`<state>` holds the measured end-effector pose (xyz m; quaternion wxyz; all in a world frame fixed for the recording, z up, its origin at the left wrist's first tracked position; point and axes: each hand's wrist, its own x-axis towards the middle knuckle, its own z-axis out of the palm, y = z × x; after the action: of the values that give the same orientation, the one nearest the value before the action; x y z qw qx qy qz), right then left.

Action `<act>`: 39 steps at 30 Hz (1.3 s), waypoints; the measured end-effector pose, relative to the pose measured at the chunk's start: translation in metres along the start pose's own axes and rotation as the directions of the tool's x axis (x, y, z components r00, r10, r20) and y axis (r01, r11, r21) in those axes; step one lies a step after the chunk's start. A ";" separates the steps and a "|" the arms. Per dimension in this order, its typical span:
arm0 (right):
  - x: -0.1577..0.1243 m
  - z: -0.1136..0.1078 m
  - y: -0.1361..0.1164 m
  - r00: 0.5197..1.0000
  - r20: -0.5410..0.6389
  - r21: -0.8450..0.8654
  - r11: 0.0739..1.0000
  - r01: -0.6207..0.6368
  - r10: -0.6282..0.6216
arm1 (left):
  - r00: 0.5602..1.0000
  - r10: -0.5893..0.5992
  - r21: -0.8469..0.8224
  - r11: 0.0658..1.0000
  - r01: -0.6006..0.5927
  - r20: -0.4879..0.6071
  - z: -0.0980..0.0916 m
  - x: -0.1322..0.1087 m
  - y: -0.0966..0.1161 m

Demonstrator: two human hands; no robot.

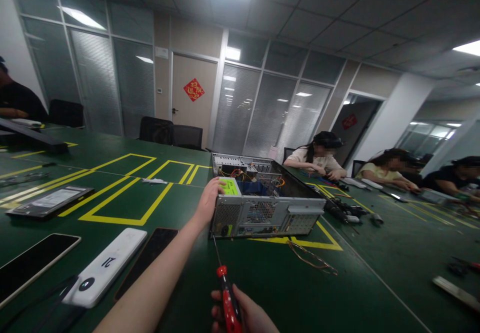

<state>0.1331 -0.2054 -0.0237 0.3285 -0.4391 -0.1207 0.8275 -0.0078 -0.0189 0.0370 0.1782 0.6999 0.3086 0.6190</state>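
Observation:
An opened computer case (268, 218) lies on its side on the green table, its rear panel towards me and its insides and wires showing. My left hand (210, 198) grips its left rear corner, fingers curled over the power supply (230, 187) with a yellow-green label; the thumb is hidden. In my right hand (247, 308) is a red and black screwdriver (228, 298), held by the handle. Its shaft points up and away, the tip at the lower left corner of the rear panel. Whether the tip sits in a screw is too small to tell.
To the left lie a hard drive (50, 202), a phone (35, 263), a white power bank (107, 268) with a cable, and a dark flat device (146, 258). Right of the case are a loose wire loop (311, 258) and black tools (337, 210). Several people sit around the table.

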 end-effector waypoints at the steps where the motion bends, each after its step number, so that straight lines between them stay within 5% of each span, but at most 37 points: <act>1: 0.002 -0.002 0.000 1.000 0.014 -0.022 1.000 -0.019 0.020 | 1.000 0.001 0.002 1.000 -0.001 0.001 0.000 0.000 0.000; 6: 0.001 -0.009 0.000 0.997 0.069 0.022 0.999 -0.038 0.036 | 1.000 0.011 -0.015 1.000 -0.011 -0.001 0.000 0.000 0.001; 14: -0.008 0.002 -0.001 0.998 -0.060 0.113 0.994 -0.014 0.020 | 1.000 0.014 -0.006 1.000 -0.014 0.000 0.000 0.000 -0.001; 19: -0.009 0.000 -0.004 0.999 0.054 0.155 0.988 -0.015 0.007 | 0.999 0.033 0.005 0.999 -0.033 -0.004 0.000 0.000 -0.002; 29: -0.007 0.000 -0.004 0.998 -0.052 0.147 0.989 -0.010 0.018 | 1.000 0.030 -0.002 1.000 -0.030 -0.007 0.000 0.000 -0.002; 39: -0.012 0.001 -0.007 1.000 0.015 0.081 0.996 -0.027 0.026 | 1.000 0.024 -0.007 1.000 -0.024 -0.006 0.001 0.001 -0.003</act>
<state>0.1402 -0.2080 -0.0122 0.3343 -0.4212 -0.0837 0.8390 -0.0074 -0.0163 0.0354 0.1724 0.7012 0.2987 0.6240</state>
